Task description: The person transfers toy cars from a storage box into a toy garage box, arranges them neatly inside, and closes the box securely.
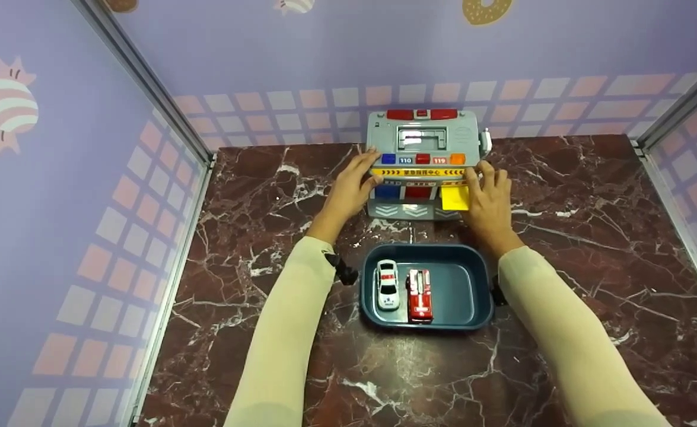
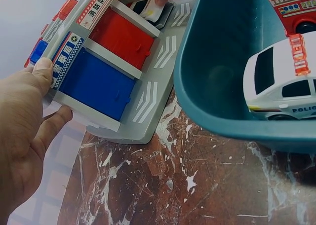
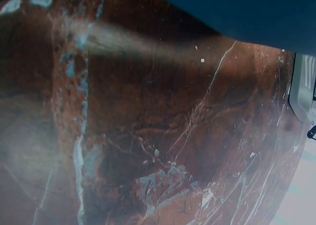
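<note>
A grey toy rescue-station garage (image 1: pixel 382 131) stands against the back wall, its blue door (image 2: pixel 101 82) and red door (image 2: pixel 121 40) down. The yellow door (image 1: pixel 455 198) is swung outward. My left hand (image 1: pixel 348 184) grips the garage's left front edge, thumb on the police sign and fingers at the side. At the right front corner is my right hand (image 1: pixel 490 201), fingers loosely bent beside the yellow door. In the left wrist view, one of its fingertips touches a white toy car (image 2: pixel 148 9) at the third bay; the rest of that hand is hidden there.
A dark blue tray (image 1: pixel 473 249) sits in front of the garage, between my forearms. In it lie a white police car (image 1: pixel 387 284) and a red fire truck (image 1: pixel 420 296). Patterned walls (image 1: pixel 289 53) enclose the marbled table (image 1: pixel 265 196) at the back and sides.
</note>
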Demonstrator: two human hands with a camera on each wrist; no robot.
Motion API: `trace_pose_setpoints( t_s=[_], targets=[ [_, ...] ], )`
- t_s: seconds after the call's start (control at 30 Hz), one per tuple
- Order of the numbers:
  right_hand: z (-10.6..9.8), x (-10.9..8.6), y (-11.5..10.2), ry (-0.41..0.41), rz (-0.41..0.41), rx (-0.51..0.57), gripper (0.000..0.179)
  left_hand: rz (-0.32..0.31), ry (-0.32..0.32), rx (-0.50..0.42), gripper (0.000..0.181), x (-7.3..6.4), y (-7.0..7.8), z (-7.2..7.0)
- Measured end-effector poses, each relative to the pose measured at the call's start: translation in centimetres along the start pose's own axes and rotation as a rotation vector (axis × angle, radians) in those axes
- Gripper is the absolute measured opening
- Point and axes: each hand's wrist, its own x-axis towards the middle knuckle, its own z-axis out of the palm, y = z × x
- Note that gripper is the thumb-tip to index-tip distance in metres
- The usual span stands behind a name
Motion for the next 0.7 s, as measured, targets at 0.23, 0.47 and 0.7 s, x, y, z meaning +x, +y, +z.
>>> trace_pose_setpoints(
  t_s=[0.23, 0.47, 0.7],
  targets=[
    [0.1, 0.0, 0.2, -0.009, 0.006, 0.011, 0.056, -0.035, -0.02, 0.006, 0.065, 0.0, 0.1, -0.1],
    [-1.2, -0.4, 0.7, -0.108, -0.019, 0.072, 0.091, -0.027, -0.018, 0.007, 0.065, 0.0, 0.2, 0.0],
    [-2.7, -0.3, 0.8, -0.274, 0.012, 0.139, 0.103, -0.012, 0.014, -0.011, 0.067, -0.1, 0.3, 0.1]
  ],
)
